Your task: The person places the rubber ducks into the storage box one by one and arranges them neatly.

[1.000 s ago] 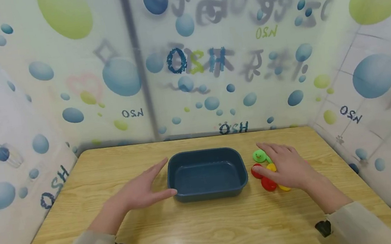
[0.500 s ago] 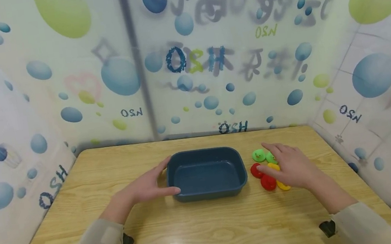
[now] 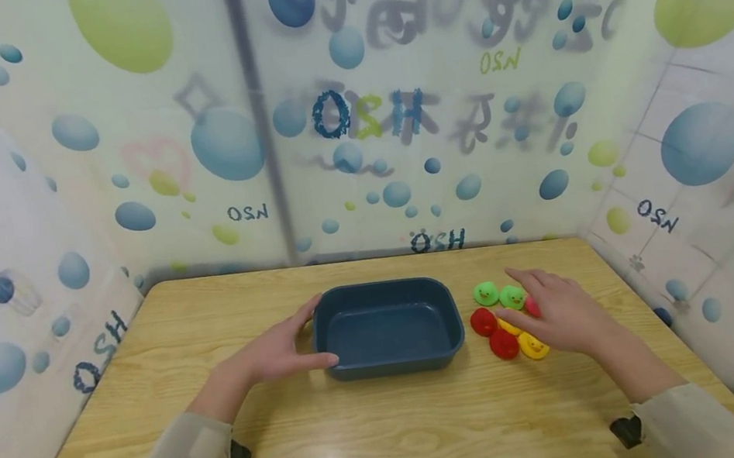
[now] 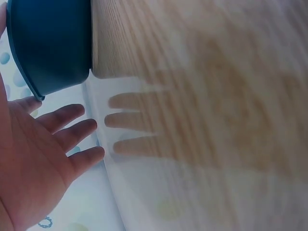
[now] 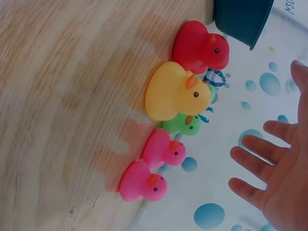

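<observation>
in head view, pink duck (image 3: 531, 307) partly hidden behind right hand (image 3: 558, 313)

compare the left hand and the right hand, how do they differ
The left hand is at one end of the blue basin; the right hand is by the toy ducks. The left hand touches or nearly touches the basin; the right hand looks clear of the ducks. Both have extended fingers.

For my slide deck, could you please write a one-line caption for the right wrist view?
A right hand, fingers spread, hovers near red, yellow, green and pink ducks beside a blue tub.
</observation>
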